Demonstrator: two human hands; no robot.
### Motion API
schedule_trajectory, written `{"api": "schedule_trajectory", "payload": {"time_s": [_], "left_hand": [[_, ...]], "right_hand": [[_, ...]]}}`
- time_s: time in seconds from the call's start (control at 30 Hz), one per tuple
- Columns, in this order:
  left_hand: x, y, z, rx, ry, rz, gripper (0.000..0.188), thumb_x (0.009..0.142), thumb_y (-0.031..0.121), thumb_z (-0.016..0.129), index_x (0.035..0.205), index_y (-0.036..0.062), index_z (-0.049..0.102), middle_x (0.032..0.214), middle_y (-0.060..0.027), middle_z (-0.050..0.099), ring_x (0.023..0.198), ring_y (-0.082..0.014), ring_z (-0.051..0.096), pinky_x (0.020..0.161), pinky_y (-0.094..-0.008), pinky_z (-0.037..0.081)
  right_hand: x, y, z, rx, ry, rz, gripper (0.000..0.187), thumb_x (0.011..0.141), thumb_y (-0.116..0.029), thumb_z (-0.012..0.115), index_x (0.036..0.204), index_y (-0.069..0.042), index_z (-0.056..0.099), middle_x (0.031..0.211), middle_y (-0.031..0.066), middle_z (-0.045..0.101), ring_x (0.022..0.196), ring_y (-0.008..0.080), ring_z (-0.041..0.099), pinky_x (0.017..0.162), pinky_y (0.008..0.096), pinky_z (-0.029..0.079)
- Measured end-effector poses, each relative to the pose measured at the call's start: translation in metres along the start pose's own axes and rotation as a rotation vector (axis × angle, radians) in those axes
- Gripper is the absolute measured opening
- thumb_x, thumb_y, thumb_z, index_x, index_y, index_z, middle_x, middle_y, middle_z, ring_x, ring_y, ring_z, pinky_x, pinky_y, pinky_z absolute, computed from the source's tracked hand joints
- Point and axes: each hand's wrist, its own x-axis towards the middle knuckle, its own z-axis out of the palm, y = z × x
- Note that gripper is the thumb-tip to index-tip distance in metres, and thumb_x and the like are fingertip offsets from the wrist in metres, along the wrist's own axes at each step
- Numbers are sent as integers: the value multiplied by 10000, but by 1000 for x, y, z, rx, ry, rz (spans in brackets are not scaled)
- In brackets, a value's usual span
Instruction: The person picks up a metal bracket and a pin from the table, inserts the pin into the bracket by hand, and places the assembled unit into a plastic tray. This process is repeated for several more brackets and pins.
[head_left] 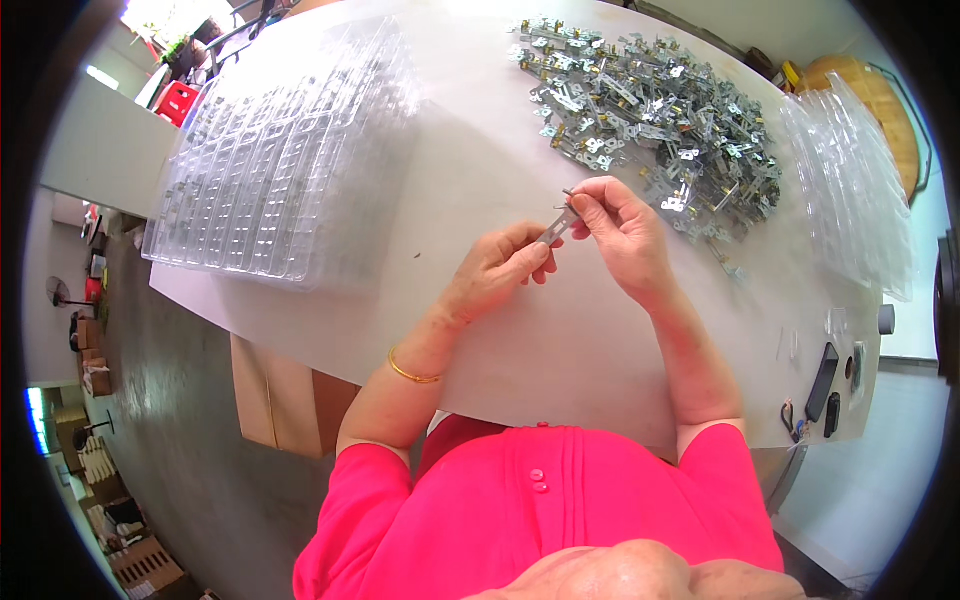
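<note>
My left hand (pixel 500 268) and my right hand (pixel 622 232) meet over the middle of the white table (pixel 480 190), both pinching one small metal bracket (pixel 560 222). The left fingers hold its lower end, the right fingertips its upper end. A big heap of similar metal brackets (pixel 655 110) lies just beyond my right hand. A stack of clear plastic trays (pixel 285 160) rests on the table to the left of my left hand.
Clear plastic bags (pixel 850 185) lie at the table's right side, with a wooden round object (pixel 875 95) behind them. A dark phone (pixel 822 382) and small items sit near the right front corner. A cardboard box (pixel 285 400) stands under the table.
</note>
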Motion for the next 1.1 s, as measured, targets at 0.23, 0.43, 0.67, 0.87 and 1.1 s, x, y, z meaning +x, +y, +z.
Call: {"api": "schedule_trajectory", "payload": {"time_s": [0.23,0.43,0.67,0.87,1.1], "left_hand": [[2,-9,6,144,281,89,276,1006,185,580,1210,-1,592,928,-25,676,774,-86,618,661,-221,470],[5,-12,5,290,375,164,279,967,163,654,1184,-2,598,892,-13,657,719,-74,608,625,-215,485],[6,-13,7,405,436,308,261,916,101,708,1142,12,614,861,-2,631,722,-68,561,642,-226,471],[6,-16,9,443,452,334,246,917,77,699,1140,14,617,865,-6,630,723,-73,550,642,-231,468],[5,-15,8,523,454,322,269,928,85,680,1162,1,580,889,-70,661,750,-130,639,661,-277,533]], "right_hand": [[-4,-5,5,-377,121,-287,93,946,-96,654,1026,-50,667,799,68,647,707,126,618,618,282,483],[-8,-6,13,-498,99,-318,82,932,-89,638,1004,-56,661,826,130,666,711,285,650,621,367,502],[-11,-3,17,-625,62,-461,59,915,-66,618,967,-51,641,811,148,656,735,360,638,625,431,501],[-8,-3,15,-653,120,-389,40,915,-91,627,912,-53,618,770,154,647,707,374,637,604,434,493],[-11,-4,11,-548,-41,-312,51,916,-102,630,931,-54,619,780,173,655,722,390,637,600,433,492]]}}
